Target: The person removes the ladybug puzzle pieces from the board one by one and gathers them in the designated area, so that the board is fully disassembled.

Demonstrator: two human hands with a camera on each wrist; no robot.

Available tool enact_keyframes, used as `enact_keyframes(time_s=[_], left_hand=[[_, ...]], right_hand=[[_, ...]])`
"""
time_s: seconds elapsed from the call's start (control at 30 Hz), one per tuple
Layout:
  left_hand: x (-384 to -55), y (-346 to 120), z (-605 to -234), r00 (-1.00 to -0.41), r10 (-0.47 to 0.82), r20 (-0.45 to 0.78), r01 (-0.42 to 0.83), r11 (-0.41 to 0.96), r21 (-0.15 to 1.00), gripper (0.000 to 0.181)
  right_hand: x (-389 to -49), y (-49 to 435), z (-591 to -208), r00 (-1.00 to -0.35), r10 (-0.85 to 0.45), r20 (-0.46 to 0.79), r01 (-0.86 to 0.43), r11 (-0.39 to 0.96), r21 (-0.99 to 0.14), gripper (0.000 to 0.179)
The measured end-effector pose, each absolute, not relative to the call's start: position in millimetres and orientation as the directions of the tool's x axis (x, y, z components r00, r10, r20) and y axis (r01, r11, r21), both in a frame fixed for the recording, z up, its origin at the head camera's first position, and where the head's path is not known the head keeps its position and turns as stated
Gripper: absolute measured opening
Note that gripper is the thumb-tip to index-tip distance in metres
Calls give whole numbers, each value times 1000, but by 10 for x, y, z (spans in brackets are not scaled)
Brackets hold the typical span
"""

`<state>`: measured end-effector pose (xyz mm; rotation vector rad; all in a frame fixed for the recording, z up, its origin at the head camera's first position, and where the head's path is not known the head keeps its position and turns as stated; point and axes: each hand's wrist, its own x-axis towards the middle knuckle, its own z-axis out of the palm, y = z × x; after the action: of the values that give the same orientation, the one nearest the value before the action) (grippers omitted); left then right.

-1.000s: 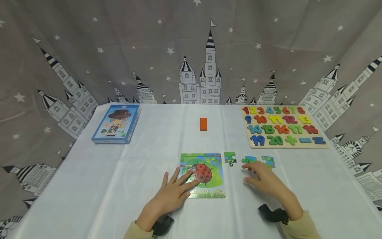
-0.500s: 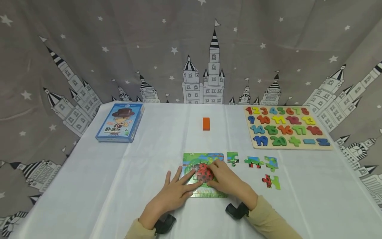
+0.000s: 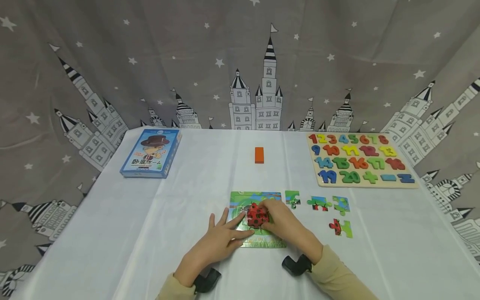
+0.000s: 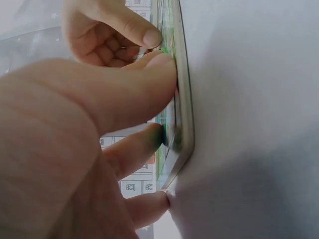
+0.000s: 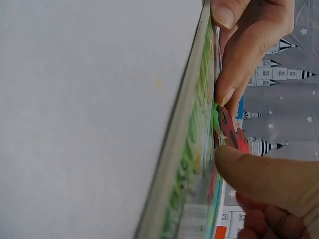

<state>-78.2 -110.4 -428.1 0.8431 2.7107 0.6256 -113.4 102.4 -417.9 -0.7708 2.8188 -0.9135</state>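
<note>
The ladybug puzzle board [image 3: 271, 243] lies flat on the white cloth. My left hand [image 3: 215, 243] rests on its left side with fingers spread, fingertips on the board. With thumb and fingers my right hand [image 3: 286, 223] pinches a red, black-spotted ladybug puzzle piece [image 3: 256, 216] over the middle of the board. In the right wrist view this ladybug piece [image 5: 234, 132] stands tilted up from the board, right by the thumb. Right of the board lie several loose pieces, among them a green one [image 3: 291, 197] and a red-and-green one [image 3: 341, 228].
An orange block [image 3: 259, 155] sits behind the puzzle board. At the back right is a wooden number board [image 3: 375, 181], and at the back left a blue game box [image 3: 150, 156]. A grey castle-print curtain [image 3: 168, 62] hangs behind the table.
My right hand has moved left from the loose pieces onto the puzzle board and now pinches a ladybug piece, which has lifted and tilted. My left hand has stayed on the board.
</note>
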Motion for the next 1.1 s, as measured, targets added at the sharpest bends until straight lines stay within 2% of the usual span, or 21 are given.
enact_keyframes(time_s=[0.23, 0.47, 0.6, 0.7, 0.93, 1.1], left_hand=[[-789, -1121, -4277, -799, 595, -82, 499, 734, 460, 34], [-784, -1125, -4283, -799, 595, -93, 488, 730, 479, 34], [-788, -1117, -4290, -795, 599, -93, 488, 723, 488, 34], [-786, -1114, -4295, -792, 603, -93, 492, 721, 488, 34], [-777, -1123, -4304, -787, 611, -87, 505, 718, 480, 35], [-781, -1128, -4321, -788, 611, -73, 509, 714, 481, 35]], right_hand=[[-1126, 1280, -4107, -889, -446, 109, -416, 684, -599, 39], [-1005, 1947, -4057, -917, -396, 47, -336, 706, -623, 38], [-920, 2281, -4065, -948, -318, 3, -255, 753, -606, 38], [-887, 2422, -4088, -950, -312, -11, -248, 777, -579, 39], [-868, 2445, -4106, -956, -286, -63, -212, 824, -526, 45], [-877, 2204, -4061, -950, -310, -43, -239, 806, -542, 44]])
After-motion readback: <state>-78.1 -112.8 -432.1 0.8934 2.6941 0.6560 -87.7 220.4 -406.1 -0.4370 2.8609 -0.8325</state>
